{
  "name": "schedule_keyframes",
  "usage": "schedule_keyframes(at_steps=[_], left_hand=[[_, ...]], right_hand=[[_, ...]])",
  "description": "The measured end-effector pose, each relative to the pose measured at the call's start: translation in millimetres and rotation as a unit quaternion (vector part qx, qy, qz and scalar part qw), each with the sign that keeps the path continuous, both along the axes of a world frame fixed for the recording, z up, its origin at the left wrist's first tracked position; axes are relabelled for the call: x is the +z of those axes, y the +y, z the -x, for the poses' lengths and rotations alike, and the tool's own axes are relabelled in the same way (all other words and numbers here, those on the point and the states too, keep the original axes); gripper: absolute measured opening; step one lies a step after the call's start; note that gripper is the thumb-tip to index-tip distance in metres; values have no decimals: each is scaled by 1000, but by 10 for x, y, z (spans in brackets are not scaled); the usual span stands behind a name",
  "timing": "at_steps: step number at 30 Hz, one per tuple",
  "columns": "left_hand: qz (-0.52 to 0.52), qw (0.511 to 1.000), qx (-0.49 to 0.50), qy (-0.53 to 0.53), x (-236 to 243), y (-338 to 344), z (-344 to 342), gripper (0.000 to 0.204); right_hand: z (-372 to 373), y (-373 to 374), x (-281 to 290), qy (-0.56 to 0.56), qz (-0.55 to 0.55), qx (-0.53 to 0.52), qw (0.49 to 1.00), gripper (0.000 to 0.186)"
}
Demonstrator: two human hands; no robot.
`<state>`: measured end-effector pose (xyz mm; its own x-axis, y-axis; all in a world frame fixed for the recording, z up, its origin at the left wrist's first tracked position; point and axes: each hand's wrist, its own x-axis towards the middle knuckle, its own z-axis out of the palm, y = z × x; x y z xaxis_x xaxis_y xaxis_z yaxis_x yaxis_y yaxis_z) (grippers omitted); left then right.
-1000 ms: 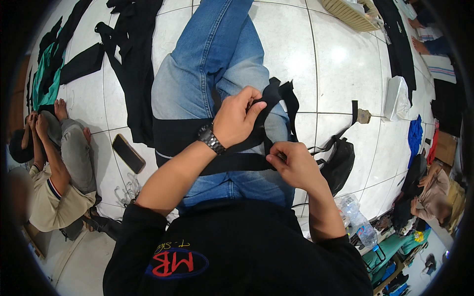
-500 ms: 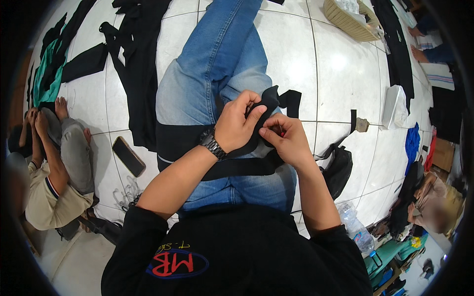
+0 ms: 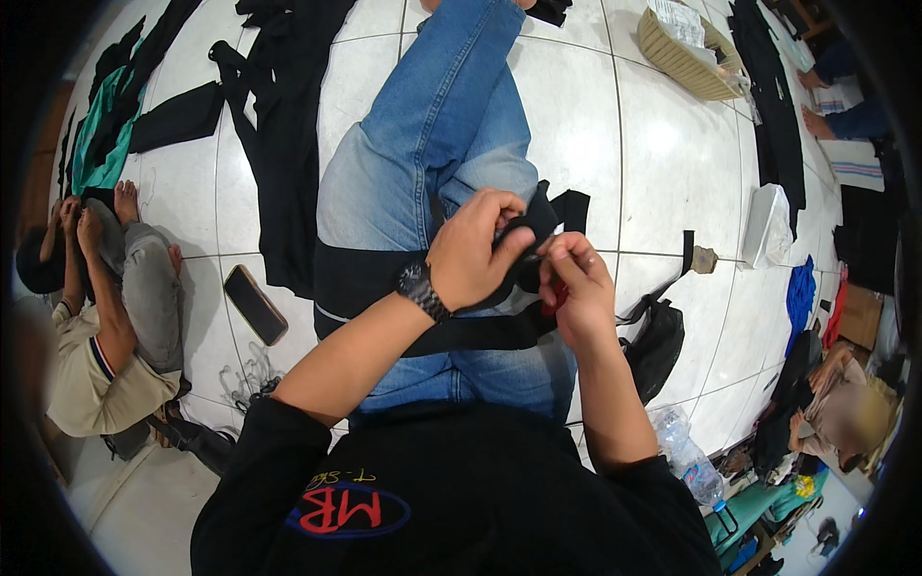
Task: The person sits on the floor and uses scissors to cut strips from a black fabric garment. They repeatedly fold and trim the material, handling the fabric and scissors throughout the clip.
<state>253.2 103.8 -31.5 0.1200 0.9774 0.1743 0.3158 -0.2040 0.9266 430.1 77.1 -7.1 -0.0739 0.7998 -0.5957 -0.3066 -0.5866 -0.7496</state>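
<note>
A long piece of black cloth (image 3: 365, 276) lies across my jeans-clad lap, with a strip of it running to the right. My left hand (image 3: 477, 248), with a dark watch at the wrist, is closed on a gathered part of this black cloth, the thumb pressing on top. Close by on the right, my right hand (image 3: 579, 288) is closed, its thumb and fingertips pinched at the cloth's edge beside a small white bit (image 3: 558, 229). Something small and red shows inside the right palm, mostly hidden by the fingers; its kind cannot be made out.
On the white tiled floor lie a phone (image 3: 255, 305), black garments (image 3: 288, 192) and a black bag (image 3: 657, 341). A woven basket (image 3: 687, 58) stands at the far right, a plastic bottle (image 3: 696, 466) near my right elbow. People sit at left (image 3: 106, 336) and right (image 3: 845, 394).
My right hand has turned upward and drawn slightly right, off the cloth's underside to its edge. A white bit now shows there. My left hand keeps its grip.
</note>
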Motion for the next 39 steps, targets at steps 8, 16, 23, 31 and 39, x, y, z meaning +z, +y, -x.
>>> schedule_keyframes(at_steps=[8, 16, 23, 31, 39], left_hand=[[-164, 936, -148, 274, 18, -175, 191, 31], [-150, 928, -155, 304, 17, -194, 157, 28], [-74, 904, -182, 380, 227, -289, 177, 32], [-98, 921, -90, 367, 132, -470, 391, 45], [-157, 885, -89, 429, -31, -550, 387, 25]], right_hand=[[-589, 260, 325, 97, -158, -108, 977, 8], [-814, 135, 243, -565, -406, 464, 548, 10], [-1898, 73, 188, -477, -13, 468, 744, 45], [-470, 275, 632, -458, -499, 204, 706, 37], [-1859, 240, 216, -747, -325, 409, 412, 25]])
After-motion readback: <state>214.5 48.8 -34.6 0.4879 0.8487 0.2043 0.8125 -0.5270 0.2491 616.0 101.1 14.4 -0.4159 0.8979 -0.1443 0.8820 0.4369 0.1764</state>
